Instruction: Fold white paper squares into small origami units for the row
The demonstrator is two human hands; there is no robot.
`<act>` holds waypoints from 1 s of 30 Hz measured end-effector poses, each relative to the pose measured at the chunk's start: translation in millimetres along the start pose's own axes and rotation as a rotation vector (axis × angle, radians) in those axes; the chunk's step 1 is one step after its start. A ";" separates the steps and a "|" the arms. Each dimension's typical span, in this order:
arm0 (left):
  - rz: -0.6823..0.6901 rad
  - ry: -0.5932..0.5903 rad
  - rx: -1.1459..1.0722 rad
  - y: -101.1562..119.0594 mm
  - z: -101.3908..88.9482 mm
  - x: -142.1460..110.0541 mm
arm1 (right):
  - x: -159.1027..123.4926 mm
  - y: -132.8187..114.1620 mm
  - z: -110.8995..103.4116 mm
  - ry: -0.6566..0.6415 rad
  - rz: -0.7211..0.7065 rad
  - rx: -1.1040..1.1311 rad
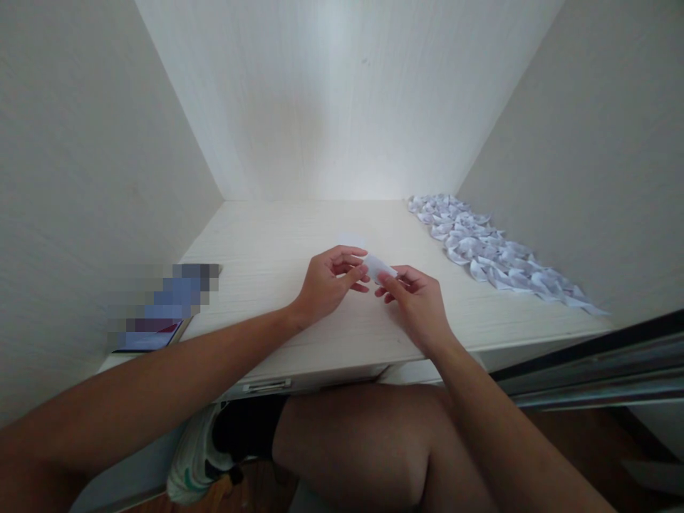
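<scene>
Two hands, the left hand (330,281) and the right hand (420,303), pinch a small piece of white paper (378,267) between thumbs and fingers just above a pale surface (267,249) at the center of the frame. Folded white paper pieces (481,246) lie massed in a long band on the surface, from upper right of center toward the right edge. A partly pixelated device (168,306) rests at left, and a drawer handle (267,385) shows at lower left of center.
</scene>
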State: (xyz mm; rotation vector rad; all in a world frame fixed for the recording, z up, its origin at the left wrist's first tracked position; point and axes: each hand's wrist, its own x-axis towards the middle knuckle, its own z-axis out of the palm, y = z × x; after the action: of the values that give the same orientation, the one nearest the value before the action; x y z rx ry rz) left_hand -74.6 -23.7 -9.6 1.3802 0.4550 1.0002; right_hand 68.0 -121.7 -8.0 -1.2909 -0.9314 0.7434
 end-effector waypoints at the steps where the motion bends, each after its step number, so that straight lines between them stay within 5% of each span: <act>1: 0.005 0.012 0.005 -0.3 -0.1 0.1 | -0.2 -0.3 0.8 -0.012 0.022 0.045; 8: 0.047 0.055 0.078 1.5 -0.4 -1.3 | 0.4 -5.8 -0.7 -0.149 0.268 0.350; 15: 0.082 0.010 0.148 7.2 -0.1 -2.6 | 0.2 -3.2 -4.9 -0.216 0.307 0.392; 24: -0.170 -0.029 0.053 0.5 -0.5 -0.2 | -5.9 -3.0 6.5 -0.151 0.257 0.128; 30: -0.296 -0.068 0.202 -2.8 -11.0 4.4 | 1.5 -5.0 -2.9 -0.096 0.027 -0.509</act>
State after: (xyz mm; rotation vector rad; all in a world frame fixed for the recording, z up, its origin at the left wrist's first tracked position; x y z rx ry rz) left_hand -80.0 -13.4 -13.2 1.4699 0.7018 0.6777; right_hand 71.0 -122.5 -2.9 -1.7237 -1.2341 0.6120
